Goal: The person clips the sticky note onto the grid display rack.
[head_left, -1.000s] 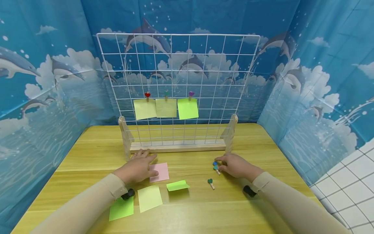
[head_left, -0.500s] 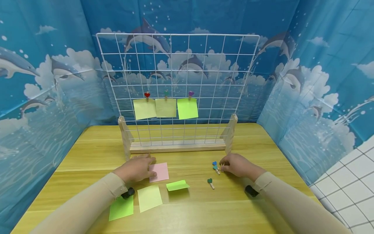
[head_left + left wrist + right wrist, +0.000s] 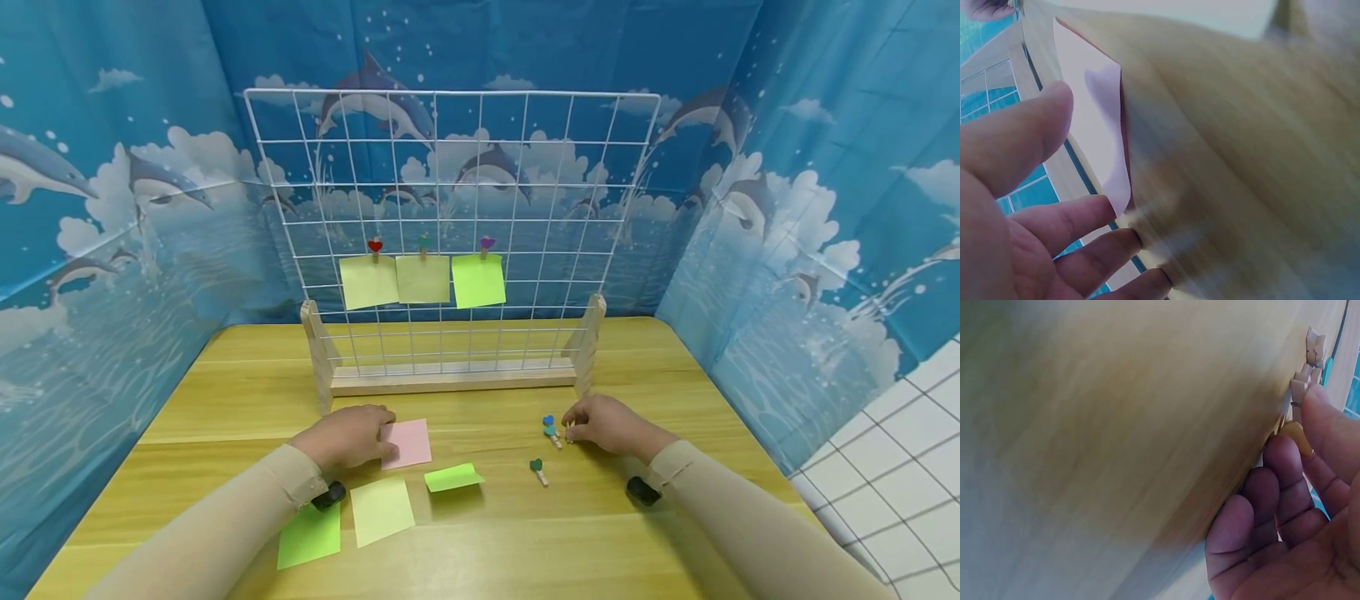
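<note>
My left hand [image 3: 348, 437] rests on the table at the left edge of a pink sticky note [image 3: 408, 445]. In the left wrist view, the index fingertip touches a corner of the pink note [image 3: 1094, 100], and the thumb stands apart above it. My right hand [image 3: 609, 423] pinches a small wooden clothespin [image 3: 570, 431] close over the tabletop. A yellow piece [image 3: 1297, 436] on that clothespin shows between thumb and fingers in the right wrist view. Just left of the right hand lie a blue-heart clothespin [image 3: 548, 421] and a teal-heart clothespin [image 3: 552, 433].
A white wire grid [image 3: 480, 184] on a wooden stand [image 3: 453, 382] rises at the back. Three notes hang on it from heart clothespins, one a bright green note [image 3: 478, 283]. Nearer lie a green-heart clothespin [image 3: 538, 472], a pale yellow note [image 3: 382, 511] and two green notes.
My right hand has drawn slightly right, away from the blue and teal clothespins, with a clothespin now showing at its fingertips. My left fingers have pulled back from the stand and curled nearer the pink note.
</note>
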Action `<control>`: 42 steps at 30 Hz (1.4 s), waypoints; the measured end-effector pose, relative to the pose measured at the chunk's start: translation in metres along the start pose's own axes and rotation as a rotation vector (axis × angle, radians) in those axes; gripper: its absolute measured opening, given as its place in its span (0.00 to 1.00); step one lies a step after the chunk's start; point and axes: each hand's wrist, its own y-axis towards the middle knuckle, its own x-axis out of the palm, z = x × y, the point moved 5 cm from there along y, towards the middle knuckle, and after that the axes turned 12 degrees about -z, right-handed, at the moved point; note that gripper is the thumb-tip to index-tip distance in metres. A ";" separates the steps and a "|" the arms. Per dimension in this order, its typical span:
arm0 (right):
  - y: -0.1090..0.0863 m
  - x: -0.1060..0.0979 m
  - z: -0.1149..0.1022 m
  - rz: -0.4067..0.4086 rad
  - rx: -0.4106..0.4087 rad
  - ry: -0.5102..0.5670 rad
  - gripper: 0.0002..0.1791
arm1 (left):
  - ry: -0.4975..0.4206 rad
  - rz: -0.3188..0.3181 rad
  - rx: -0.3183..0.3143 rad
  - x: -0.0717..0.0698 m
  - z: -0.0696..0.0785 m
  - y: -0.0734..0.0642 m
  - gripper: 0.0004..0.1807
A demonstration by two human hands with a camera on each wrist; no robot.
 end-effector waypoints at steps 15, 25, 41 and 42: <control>0.001 0.002 0.002 0.025 0.003 0.014 0.14 | 0.026 0.003 -0.027 -0.003 -0.002 0.003 0.16; 0.000 0.003 0.003 0.026 0.007 0.026 0.14 | 0.018 0.023 -0.026 -0.004 -0.007 0.007 0.22; 0.000 0.002 0.004 0.024 0.002 0.046 0.15 | -0.080 0.041 -0.030 -0.005 -0.005 0.011 0.27; 0.000 0.002 0.004 0.026 0.006 0.048 0.15 | -0.081 0.042 -0.029 -0.005 -0.005 0.011 0.27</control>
